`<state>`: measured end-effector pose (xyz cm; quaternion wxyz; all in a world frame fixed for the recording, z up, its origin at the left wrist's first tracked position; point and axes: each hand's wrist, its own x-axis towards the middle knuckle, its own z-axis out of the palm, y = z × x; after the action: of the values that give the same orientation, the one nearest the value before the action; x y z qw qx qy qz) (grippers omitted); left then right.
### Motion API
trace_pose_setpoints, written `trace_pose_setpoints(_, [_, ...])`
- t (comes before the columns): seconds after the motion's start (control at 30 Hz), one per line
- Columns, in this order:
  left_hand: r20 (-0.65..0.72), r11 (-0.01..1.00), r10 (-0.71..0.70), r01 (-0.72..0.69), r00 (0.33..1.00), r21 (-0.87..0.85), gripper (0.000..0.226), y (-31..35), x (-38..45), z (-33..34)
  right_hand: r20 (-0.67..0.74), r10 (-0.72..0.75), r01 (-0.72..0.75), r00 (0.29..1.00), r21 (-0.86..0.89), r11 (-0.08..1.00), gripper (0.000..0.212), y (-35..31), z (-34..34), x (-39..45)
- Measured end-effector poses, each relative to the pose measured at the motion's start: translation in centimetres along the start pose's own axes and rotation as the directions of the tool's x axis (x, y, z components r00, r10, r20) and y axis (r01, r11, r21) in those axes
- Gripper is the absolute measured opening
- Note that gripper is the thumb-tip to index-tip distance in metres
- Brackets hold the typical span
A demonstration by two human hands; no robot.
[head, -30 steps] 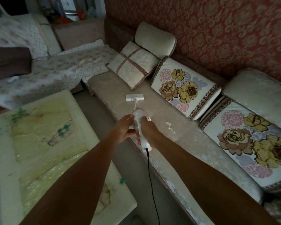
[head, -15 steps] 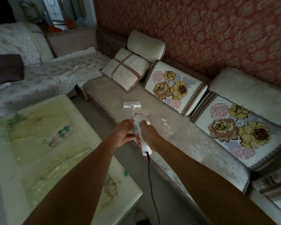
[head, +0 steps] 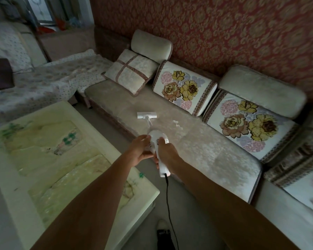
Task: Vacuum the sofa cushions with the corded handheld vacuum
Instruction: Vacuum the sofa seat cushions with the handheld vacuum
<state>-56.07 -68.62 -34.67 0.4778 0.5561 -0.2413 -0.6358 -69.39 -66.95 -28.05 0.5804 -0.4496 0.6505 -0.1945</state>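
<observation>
Vacuum sits in both my hands above the front edge of the sofa seat cushion, white body toward me, its flat nozzle head resting on the beige fabric. My right hand is wrapped round the handle; my left hand cups the body's side, fingers curled against it. Its black cord hangs from the handle's end to the floor. A small white scrap lies just right of the nozzle.
</observation>
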Motion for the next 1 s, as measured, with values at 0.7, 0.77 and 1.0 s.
trace_pose_setpoints(0.7, [0.163, 0.997, -0.057, 0.049, 0.985, 0.053, 0.031, -1.5, 1.9, 12.3, -0.174, 0.093, -0.071, 0.98, 0.127, 0.989, 0.055, 1.7, -10.8, 0.3])
trace_pose_setpoints(0.77, [0.173, 0.997, -0.054, 0.043, 0.983, 0.064, 0.036, -1.6, 1.4, 12.1, -0.173, 0.087, -0.063, 0.981, 0.142, 0.988, 0.053, 2.0, -10.6, -0.2])
trace_pose_setpoints(1.0, [0.187, 0.998, -0.05, 0.041, 0.981, 0.049, 0.029, -2.9, -2.0, 9.9, -0.167, 0.089, -0.056, 0.982, 0.193, 0.98, 0.047, 3.5, -8.4, -4.3])
